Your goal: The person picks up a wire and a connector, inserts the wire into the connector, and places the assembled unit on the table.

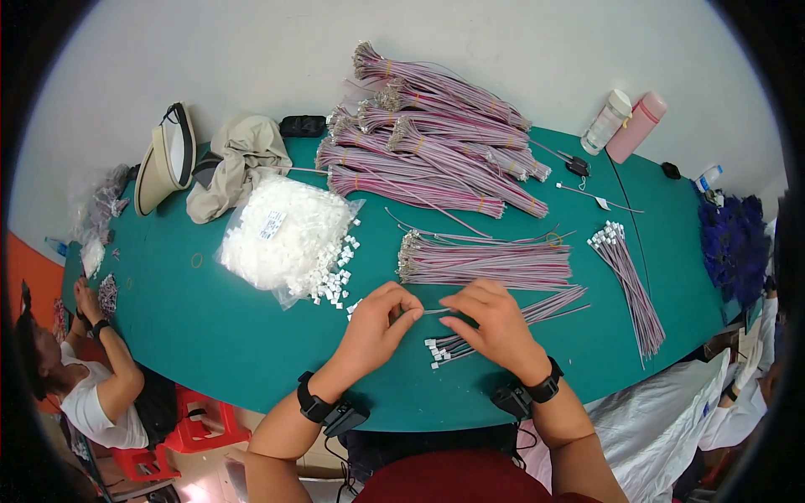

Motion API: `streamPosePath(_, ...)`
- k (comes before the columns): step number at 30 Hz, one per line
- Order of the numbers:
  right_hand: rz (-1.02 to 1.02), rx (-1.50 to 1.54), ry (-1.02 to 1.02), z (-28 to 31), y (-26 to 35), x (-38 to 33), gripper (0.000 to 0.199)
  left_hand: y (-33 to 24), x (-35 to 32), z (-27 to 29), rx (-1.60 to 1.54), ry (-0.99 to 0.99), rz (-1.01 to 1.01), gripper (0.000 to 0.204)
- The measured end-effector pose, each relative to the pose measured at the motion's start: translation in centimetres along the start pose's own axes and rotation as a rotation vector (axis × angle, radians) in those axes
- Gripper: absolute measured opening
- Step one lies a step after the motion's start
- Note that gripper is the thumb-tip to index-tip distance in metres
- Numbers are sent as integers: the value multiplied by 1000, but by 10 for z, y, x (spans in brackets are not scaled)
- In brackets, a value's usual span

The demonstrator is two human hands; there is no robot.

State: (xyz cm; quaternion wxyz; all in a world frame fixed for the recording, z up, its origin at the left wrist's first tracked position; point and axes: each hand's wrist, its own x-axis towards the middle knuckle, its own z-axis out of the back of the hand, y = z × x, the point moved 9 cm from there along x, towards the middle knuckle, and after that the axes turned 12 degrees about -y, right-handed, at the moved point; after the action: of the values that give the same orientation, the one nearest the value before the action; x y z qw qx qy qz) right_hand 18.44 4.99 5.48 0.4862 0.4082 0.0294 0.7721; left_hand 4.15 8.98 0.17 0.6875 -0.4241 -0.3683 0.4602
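My left hand (381, 323) is closed in a pinch, thumb against forefinger, at one end of a thin grey cable (434, 311). From there the cable runs into my right hand (495, 325), whose fingers curl round it, with thumb tip and forefinger tip apart. Whatever sits at the pinched end is hidden by my fingers. Partly under my right hand lies a loose bunch of cables with white connectors (444, 350). Just beyond both hands rests a bundle of pink and grey cables (486, 260). A clear bag of white connector housings (281, 230) spills some onto the green table (335, 402).
Tied cable bundles (436, 142) are piled at the back. A finished-looking connector bunch (629, 289) lies right, near keys (577, 166), a clear bottle (605, 123) and a pink flask (637, 127). A visor hat (165, 163) stands left. Another person (96, 377) sits far left.
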Motion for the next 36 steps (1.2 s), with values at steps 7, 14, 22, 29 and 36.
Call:
streamPosePath(7,-165,247,106,-14,3,-10,12,-18,-8,-10,29,31,-166,7)
streamPosePath(14,-356,298,59,-14,-12,-17,6,-15,1,16,214,-79,-254,12)
streamPosePath(22,-394,316,57,-13,-15,-18,7,-7,6,63,723,-223,-219,19)
streamPosePath(29,-578,514,5,-10,-20,-18,6,13,6,44,195,-43,194,15)
streamPosePath(36,-633,571,38,-10,-21,-22,7,10,-3,3,-504,45,299,15)
